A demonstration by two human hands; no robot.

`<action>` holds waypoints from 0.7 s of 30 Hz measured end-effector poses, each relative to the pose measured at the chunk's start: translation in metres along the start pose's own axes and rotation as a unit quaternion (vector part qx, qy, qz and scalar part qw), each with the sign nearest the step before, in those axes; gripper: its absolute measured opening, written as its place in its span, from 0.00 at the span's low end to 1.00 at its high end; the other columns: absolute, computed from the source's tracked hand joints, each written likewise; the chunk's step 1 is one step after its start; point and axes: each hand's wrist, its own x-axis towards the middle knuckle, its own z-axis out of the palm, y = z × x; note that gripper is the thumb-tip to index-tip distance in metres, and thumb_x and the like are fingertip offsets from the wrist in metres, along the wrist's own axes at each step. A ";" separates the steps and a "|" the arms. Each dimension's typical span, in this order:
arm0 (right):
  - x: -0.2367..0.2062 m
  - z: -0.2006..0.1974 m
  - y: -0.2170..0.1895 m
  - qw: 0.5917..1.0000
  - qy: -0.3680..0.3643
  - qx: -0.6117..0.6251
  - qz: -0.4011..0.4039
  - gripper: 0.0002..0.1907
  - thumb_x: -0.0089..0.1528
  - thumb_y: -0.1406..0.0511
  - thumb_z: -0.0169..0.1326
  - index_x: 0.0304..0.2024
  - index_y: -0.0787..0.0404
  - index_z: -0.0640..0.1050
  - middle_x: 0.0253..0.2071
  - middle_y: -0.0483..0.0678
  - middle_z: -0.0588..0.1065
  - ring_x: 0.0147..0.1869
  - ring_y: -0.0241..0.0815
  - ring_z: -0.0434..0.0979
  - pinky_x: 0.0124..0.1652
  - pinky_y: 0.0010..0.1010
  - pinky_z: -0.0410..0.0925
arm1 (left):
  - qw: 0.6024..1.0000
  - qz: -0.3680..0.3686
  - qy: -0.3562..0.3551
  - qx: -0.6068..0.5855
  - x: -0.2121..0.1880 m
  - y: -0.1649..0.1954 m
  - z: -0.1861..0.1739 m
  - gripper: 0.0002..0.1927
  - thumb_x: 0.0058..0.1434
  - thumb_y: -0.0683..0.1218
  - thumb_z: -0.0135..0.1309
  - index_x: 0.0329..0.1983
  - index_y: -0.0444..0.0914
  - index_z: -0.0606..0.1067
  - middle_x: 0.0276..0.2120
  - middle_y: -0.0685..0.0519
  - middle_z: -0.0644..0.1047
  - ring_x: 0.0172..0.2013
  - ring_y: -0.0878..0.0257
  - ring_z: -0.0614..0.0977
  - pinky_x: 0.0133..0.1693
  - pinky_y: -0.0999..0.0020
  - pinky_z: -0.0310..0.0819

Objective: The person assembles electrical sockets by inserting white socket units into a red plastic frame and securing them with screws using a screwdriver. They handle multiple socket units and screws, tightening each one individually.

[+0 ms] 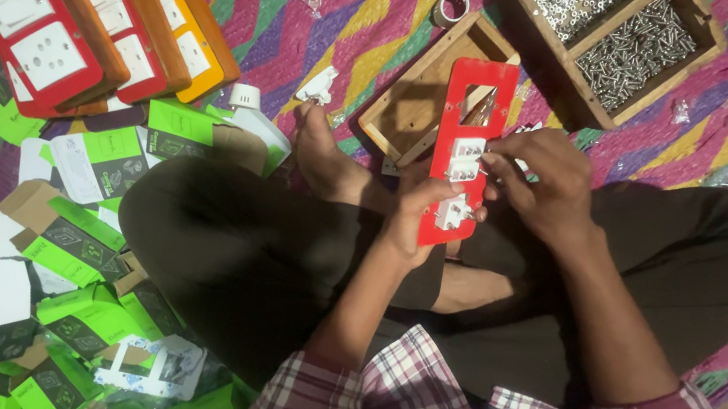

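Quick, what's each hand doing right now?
Left hand: closed, gripping the red switch plate from below.
Right hand: fingers curled at the plate's edge by a white socket.

Red plate (pixel 468 143): lower end covered by left hand (pixel 415 218); right edge behind right hand (pixel 547 185), whose fingertips blur together. Stacked red and orange switch boards (pixel 75 3) cut by top and left edges. Screw tray (pixel 616 40) cropped at top; single screws too small to separate.
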 end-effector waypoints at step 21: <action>-0.012 0.005 0.008 0.975 0.004 0.209 0.082 0.33 0.74 0.41 0.37 0.58 0.57 0.80 0.79 0.60 0.59 0.83 0.58 0.55 0.78 0.52 0.47 | 0.993 -0.001 -0.066 -0.093 -0.002 0.004 -0.007 0.31 0.66 0.49 0.49 0.67 0.26 0.64 0.49 0.32 0.77 0.45 0.43 0.82 0.45 0.52 0.79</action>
